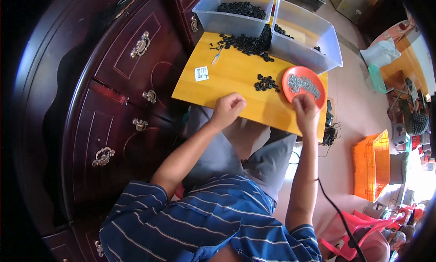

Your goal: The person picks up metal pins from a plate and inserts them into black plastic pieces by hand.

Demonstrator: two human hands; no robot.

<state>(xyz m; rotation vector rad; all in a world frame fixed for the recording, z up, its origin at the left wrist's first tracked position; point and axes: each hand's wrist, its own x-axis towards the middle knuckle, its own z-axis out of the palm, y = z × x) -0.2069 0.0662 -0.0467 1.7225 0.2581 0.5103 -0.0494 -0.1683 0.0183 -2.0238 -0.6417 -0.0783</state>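
My left hand (227,108) rests as a closed fist on the near edge of the small wooden table (227,76); whether it holds a piece is hidden. At the rim of an orange round dish (318,96) holding several small grey metal parts (303,84), my right hand (305,111) has its fingers bent toward the parts. A small cluster of black ring-shaped pieces (266,83) lies between the two hands. A larger heap of the same black pieces (247,43) sits at the table's far side.
Two clear plastic bins (227,21) (309,48) stand at the far edge, with black pieces inside. A white sticker (201,73) and a small pen-like tool (216,58) lie on the table. A dark wooden cabinet (118,94) stands left; an orange crate (370,164) sits right on the floor.
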